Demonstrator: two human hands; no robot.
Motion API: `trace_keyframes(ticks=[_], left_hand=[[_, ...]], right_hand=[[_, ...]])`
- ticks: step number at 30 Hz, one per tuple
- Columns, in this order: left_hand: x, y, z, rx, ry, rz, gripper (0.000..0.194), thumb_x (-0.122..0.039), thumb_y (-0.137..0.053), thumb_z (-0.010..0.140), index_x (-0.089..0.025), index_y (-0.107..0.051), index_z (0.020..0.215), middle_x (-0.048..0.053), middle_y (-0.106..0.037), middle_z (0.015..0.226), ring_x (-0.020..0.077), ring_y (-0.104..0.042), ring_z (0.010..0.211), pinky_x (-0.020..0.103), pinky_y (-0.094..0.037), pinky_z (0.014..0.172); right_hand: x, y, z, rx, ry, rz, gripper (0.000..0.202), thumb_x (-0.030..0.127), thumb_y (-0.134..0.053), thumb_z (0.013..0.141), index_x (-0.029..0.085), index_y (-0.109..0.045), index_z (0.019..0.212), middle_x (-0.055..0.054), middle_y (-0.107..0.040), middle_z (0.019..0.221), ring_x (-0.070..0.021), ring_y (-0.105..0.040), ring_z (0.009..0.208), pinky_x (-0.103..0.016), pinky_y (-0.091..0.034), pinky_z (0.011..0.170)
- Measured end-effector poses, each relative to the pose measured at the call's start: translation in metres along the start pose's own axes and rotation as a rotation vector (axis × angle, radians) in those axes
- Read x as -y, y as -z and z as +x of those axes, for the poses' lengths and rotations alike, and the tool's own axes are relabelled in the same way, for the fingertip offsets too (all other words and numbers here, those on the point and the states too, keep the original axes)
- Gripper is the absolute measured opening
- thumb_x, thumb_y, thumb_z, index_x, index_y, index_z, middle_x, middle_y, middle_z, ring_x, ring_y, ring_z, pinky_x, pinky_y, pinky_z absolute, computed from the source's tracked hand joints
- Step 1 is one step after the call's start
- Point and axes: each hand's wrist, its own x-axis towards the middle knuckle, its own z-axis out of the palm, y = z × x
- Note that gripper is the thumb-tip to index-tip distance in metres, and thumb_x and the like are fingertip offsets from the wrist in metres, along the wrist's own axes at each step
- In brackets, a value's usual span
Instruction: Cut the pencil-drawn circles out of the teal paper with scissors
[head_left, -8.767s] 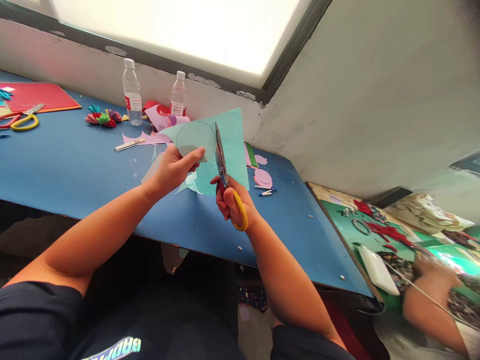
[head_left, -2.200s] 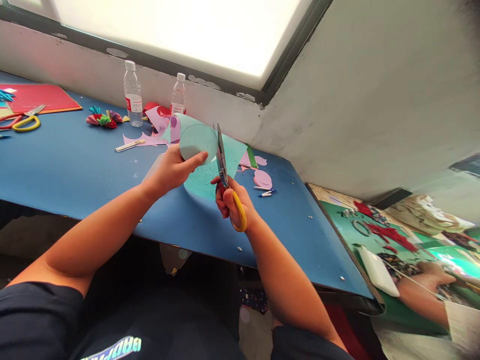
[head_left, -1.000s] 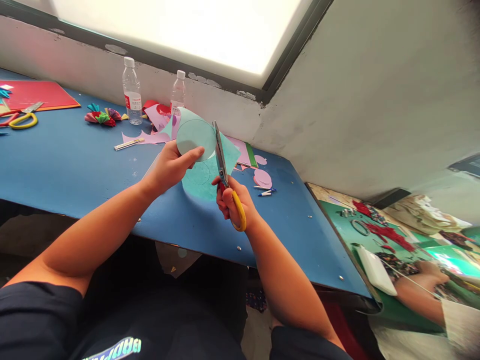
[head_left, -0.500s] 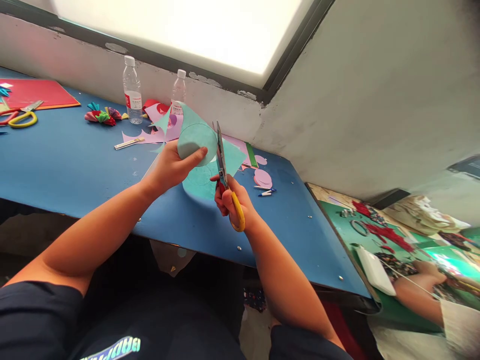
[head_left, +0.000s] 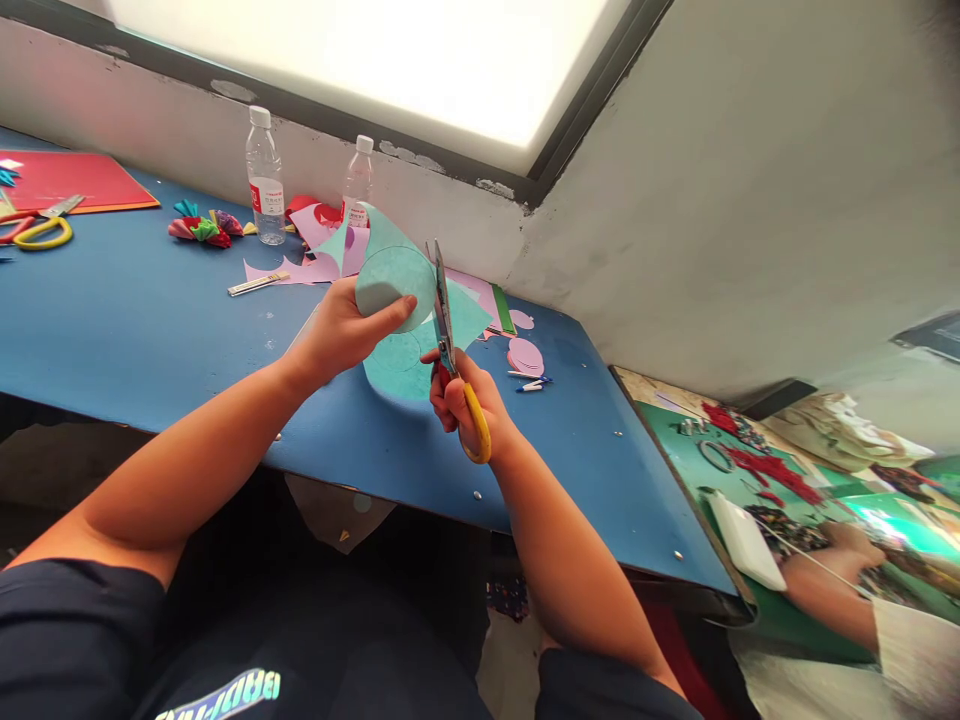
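Observation:
Held up over the blue table (head_left: 180, 340), a sheet of light-green paper (head_left: 390, 268) with a drawn circle is pinched in my left hand (head_left: 360, 325), thumb on its face. My right hand (head_left: 469, 405) grips scissors (head_left: 444, 310) with yellow and red handles. Their blades point up, slightly apart, along the right side of the circle. The paper's far edge is ragged from cutting. More light-green paper (head_left: 401, 375) with a faint drawn circle shows beneath, near the tabletop.
Two water bottles (head_left: 265, 180) stand by the wall with pink paper scraps (head_left: 300, 268). Pink paper circles (head_left: 526, 356) and pens (head_left: 531, 385) lie to the right. Other scissors (head_left: 45, 230) and red sheets (head_left: 82, 182) are at left. Another person's arm (head_left: 832, 590) rests over a green table.
Both hands, the paper and the scissors keep nearly the same place. The view has shifted very slightly, and the loose cut edge at the paper's left has swung a little.

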Motion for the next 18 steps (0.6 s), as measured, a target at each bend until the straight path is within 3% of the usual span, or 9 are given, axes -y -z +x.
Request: trace_keyframes(ticks=[12, 18], left_hand=[[-0.0002, 0.0011, -0.0012, 0.014, 0.023, -0.002, 0.044, -0.055, -0.102, 0.094, -0.022, -0.076, 0.08, 0.001, -0.07, 0.078, 0.0173, -0.068, 0.073, 0.032, -0.054, 0.065], [0.0004, 0.0014, -0.0003, 0.043, 0.033, -0.02, 0.051, -0.064, -0.097, 0.098, -0.022, -0.076, 0.079, 0.0, -0.068, 0.078, 0.0141, -0.06, 0.07, 0.031, -0.049, 0.065]], right_hand=[[0.0009, -0.0008, -0.0004, -0.003, -0.005, -0.006, 0.087, 0.107, -0.064, 0.102, 0.027, -0.071, 0.134, 0.009, -0.053, 0.067, -0.0139, -0.045, 0.045, -0.031, -0.039, 0.044], [0.0008, -0.0005, -0.0002, -0.007, -0.012, -0.005, 0.088, 0.108, -0.064, 0.101, 0.026, -0.071, 0.133, 0.01, -0.052, 0.067, -0.0134, -0.045, 0.044, -0.03, -0.038, 0.043]])
